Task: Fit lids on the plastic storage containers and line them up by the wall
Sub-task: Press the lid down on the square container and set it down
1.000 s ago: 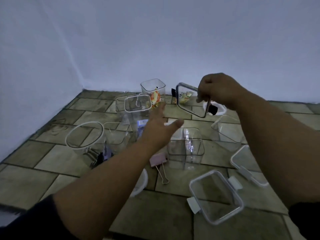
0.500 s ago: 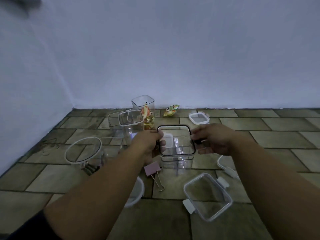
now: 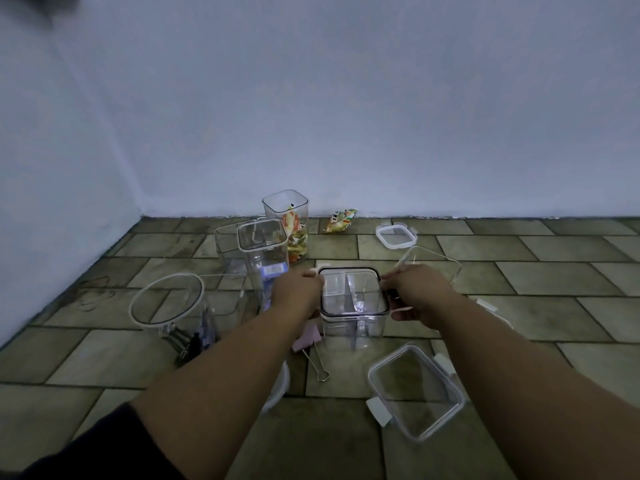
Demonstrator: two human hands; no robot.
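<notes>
Tiled floor [image 3: 554, 317]; left hand [image 3: 298, 293], right hand [image 3: 417, 293] grip square black-rimmed lid [image 3: 353, 289].

A pale bluish-white plastered back wall [image 3: 381, 116] fills the upper half of the view, plain and matt. A left side wall [image 3: 52, 168] of the same colour meets it in a vertical corner above the floor's far left corner. The floor [image 3: 554, 306] is laid with oblong olive-brown stone tiles, staggered, with dark joints. Dark scuff marks [image 3: 93, 292] show on the tiles near the floor's left edge. The light is dim, cool and even.
</notes>
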